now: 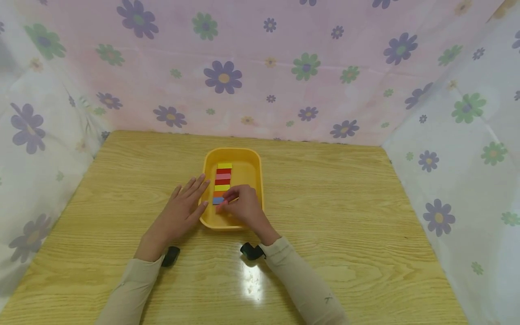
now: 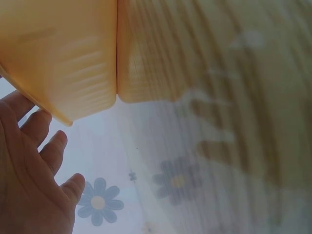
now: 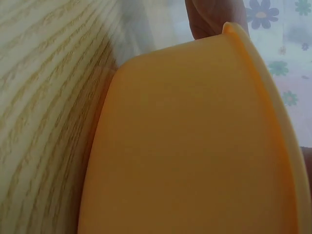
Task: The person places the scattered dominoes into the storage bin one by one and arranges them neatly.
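A yellow tray [image 1: 253, 158] stands on the table, and along its left inside lies a column of several flat coloured blocks [image 1: 223, 176], in yellow, red, pink, orange and blue. My right hand [image 1: 246, 208] reaches in over the tray's near right side and pinches a small pinkish-red block [image 1: 221, 206] just below the blue block [image 1: 218, 201]. My fingers partly cover it. With fingers spread and straight, my left hand [image 1: 180, 212] touches the tray's left rim. The left wrist view shows those fingertips [image 2: 58, 139] along the rim; in the right wrist view the tray wall [image 3: 185, 136] hides most of the right hand.
The wooden table [image 1: 333, 216] surrounds the tray. A flowered cloth [image 1: 260, 58] hangs behind and at both sides. Dark wrist-worn devices show below the left wrist [image 1: 170, 256] and beside the right wrist [image 1: 251, 251].
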A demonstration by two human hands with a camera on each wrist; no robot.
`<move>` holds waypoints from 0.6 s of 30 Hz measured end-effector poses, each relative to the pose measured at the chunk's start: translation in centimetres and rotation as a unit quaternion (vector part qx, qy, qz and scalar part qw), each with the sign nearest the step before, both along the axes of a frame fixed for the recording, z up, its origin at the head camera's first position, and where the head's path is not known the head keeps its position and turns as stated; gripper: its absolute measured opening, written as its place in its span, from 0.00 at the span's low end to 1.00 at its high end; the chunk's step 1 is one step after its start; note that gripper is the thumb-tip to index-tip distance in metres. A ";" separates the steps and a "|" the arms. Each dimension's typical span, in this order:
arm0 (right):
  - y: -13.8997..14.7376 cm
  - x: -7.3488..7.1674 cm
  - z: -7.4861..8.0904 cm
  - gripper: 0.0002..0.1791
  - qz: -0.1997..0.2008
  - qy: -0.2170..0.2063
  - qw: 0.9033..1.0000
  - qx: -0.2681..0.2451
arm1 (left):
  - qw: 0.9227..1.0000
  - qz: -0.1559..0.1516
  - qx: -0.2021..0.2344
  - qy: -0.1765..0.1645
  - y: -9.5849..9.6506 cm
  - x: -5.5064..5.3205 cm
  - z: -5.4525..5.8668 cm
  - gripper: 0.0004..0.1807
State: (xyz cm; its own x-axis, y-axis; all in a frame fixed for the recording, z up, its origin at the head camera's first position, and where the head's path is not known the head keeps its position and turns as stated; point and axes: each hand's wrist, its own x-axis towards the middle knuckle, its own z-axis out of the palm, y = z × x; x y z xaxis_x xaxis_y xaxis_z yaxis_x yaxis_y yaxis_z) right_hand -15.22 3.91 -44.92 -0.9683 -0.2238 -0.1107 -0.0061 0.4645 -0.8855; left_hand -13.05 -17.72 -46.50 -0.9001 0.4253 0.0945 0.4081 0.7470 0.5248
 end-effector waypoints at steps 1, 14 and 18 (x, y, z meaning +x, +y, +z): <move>0.0 0.0 0.0 0.14 -0.001 -0.007 1.000 0.010 | 1.000 0.000 -0.001 0.000 0.0 0.0 0.0 0.34; -0.5 -0.2 0.0 0.12 -0.024 -0.049 0.993 0.107 | 1.000 0.002 -0.005 0.004 0.0 0.1 0.0 0.34; -0.5 -0.4 0.1 0.13 -0.031 -0.056 0.992 0.112 | 1.000 0.001 -0.003 0.004 0.0 0.1 0.1 0.34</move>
State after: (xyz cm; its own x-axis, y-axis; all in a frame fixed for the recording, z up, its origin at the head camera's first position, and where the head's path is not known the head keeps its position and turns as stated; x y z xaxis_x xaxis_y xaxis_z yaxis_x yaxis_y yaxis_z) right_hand -15.60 3.38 -44.83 -0.9584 -0.1228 -0.2576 0.1200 0.6455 -0.7543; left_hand -12.95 -17.75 -46.40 -0.9000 0.4242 0.0999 0.4113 0.7511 0.5165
